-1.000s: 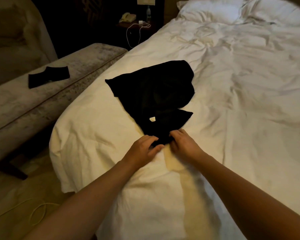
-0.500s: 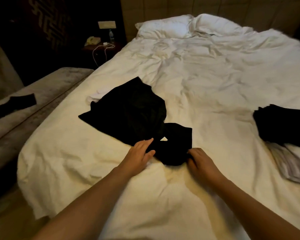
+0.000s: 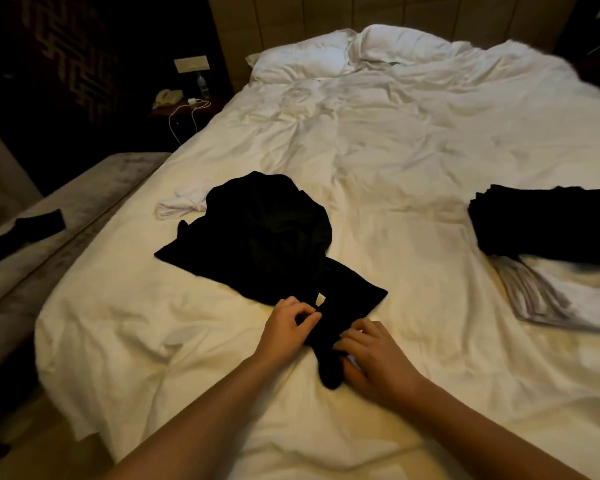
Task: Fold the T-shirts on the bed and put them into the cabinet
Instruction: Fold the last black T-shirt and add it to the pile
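Observation:
A crumpled black T-shirt (image 3: 264, 237) lies on the white bed (image 3: 395, 161), its near end stretching toward me with a small white label showing. My left hand (image 3: 288, 327) pinches the shirt's near edge beside the label, fingers curled. My right hand (image 3: 374, 358) grips the lowest bunched end of the same shirt, fingers curled over the black cloth. A white garment (image 3: 177, 206) lies bunched just behind the black shirt on the left.
A pile of dark folded clothes (image 3: 548, 223) sits on a pale striped garment (image 3: 561, 299) at the bed's right. A grey bench (image 3: 66, 209) at the left carries a folded black item (image 3: 21, 233). A nightstand with a phone and cable (image 3: 184, 105) stands beyond. Pillows (image 3: 326, 57) lie at the headboard.
Both hands went from lying beside the shirt's near end to gripping it, bunching the cloth toward me. The view has shifted a little, showing more of the bed's right side.

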`<state>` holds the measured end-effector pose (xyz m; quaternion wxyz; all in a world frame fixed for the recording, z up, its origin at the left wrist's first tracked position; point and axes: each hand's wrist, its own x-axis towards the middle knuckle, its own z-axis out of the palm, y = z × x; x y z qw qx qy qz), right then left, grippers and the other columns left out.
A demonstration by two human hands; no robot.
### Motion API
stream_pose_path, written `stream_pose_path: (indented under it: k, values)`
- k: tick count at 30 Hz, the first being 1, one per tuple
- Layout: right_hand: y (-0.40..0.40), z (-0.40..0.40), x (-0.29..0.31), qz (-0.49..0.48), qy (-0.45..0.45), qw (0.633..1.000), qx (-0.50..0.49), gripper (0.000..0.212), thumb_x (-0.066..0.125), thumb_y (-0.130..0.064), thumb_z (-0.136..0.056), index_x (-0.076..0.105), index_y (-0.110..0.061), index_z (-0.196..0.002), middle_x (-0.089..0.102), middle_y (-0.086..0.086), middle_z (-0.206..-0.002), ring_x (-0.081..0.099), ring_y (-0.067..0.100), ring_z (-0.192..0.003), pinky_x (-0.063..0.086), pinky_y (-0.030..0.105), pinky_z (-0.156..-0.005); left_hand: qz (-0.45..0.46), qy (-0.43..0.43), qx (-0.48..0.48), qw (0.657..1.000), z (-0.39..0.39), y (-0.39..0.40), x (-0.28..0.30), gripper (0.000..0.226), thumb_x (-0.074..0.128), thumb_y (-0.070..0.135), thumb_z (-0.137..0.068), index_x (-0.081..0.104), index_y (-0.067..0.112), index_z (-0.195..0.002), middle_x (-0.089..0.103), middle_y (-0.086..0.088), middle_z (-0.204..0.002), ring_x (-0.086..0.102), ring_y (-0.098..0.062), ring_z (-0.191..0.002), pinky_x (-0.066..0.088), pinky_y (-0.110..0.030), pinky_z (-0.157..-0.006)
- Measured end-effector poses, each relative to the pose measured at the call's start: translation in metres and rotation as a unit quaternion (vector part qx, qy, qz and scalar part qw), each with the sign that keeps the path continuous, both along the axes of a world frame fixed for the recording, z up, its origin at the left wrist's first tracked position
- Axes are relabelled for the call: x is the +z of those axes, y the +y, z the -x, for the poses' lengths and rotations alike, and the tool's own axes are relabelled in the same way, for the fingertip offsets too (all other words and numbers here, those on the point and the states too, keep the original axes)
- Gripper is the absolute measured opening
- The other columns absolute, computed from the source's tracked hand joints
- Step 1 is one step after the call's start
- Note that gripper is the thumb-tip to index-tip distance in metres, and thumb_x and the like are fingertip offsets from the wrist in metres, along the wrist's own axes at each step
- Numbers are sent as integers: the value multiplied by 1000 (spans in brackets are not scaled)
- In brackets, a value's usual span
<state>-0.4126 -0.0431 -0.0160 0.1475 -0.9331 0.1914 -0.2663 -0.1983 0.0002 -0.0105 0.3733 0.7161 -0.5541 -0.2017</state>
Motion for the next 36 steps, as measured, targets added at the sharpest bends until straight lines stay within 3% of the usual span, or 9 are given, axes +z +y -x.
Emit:
stream_pose_path:
  k: [5, 10, 15, 18, 22, 26, 28, 31, 36]
  values:
    - [9, -7, 12, -131, 18, 988, -82, 41, 43, -51, -92, 60, -29, -121, 51, -11, -103, 44, 13, -96, 40, 26, -85, 39, 2, 11, 999, -3, 18, 8, 9, 69, 23, -93, 69, 21, -85, 55, 13, -92, 55, -3, -91, 44, -20, -81]
    - [8, -19, 28, -222, -68, 963, -140, 27, 43, -47, -101, 65, -32, -96, 56, -23, -86, 51, 2, -86, 41, 21, -74, 95, -79, -41, 991, 12, 25, 21, 15, 65, 27, -95, 72, 14, -94, 62, 13, -94, 56, -4, -96, 43, -20, -87]
    - [10, -33, 47, -454, -152, 854, -202, 46, 57, -47, -96, 66, -6, -76, 61, 3, -63, 60, 15, -60, 50, 32, -57, 161, -137, -98, 972, 33, 19, 27, 26, 57, 32, -96, 74, 12, -97, 72, 2, -94, 60, -9, -90, 41, -28, -85]
    - [0, -30, 49, -542, -182, 783, -243, 28, 60, -19, -96, 66, 7, -85, 63, 22, -72, 64, 28, -67, 56, 46, -62, 194, -176, -133, 956, 42, 13, 23, 21, 61, 29, -95, 75, 13, -93, 73, 3, -92, 65, -14, -88, 43, -30, -83]
    - [-14, -12, 54, -587, -255, 704, -309, 21, 48, -8, -98, 65, -1, -88, 68, 21, -82, 64, 30, -71, 54, 35, -61, 173, -177, -153, 957, 54, 8, 24, 23, 61, 32, -96, 75, 14, -93, 72, 5, -91, 63, -11, -87, 43, -24, -82]
    - [-21, 5, 56, -610, -240, 694, -297, 19, 55, -12, -98, 68, -1, -89, 67, 14, -70, 60, 25, -59, 52, 36, -60, 4, 46, -12, 999, 62, 0, 33, 32, 60, 41, -98, 72, 14, -85, 71, 3, -79, 64, -6, -71, 48, -22, -68]
    - [-16, 8, 56, -617, -191, 717, -262, 19, 58, -13, -97, 68, 2, -92, 67, 14, -67, 59, 22, -55, 50, 32, -53, -55, 200, 52, 977, 70, -8, 42, 40, 62, 45, -96, 68, 11, -77, 70, -5, -70, 62, -11, -57, 44, -19, -54]
    - [-6, 7, 61, -606, -112, 764, -190, 21, 60, -17, -98, 71, 0, -94, 69, 14, -72, 62, 19, -59, 52, 30, -56, -68, 276, 125, 951, 74, -16, 48, 28, 69, 32, -94, 70, 7, -81, 65, -4, -66, 62, -16, -59, 43, -18, -47]
    - [-15, -7, 74, -460, -96, 848, -246, 54, 61, -52, -92, 70, -2, -76, 66, 13, -66, 59, 14, -58, 47, 30, -59, 8, 539, 229, 810, 69, -5, 50, 22, 53, 20, -104, 66, 3, -108, 73, -16, -98, 71, -26, -87, 57, -32, -71]
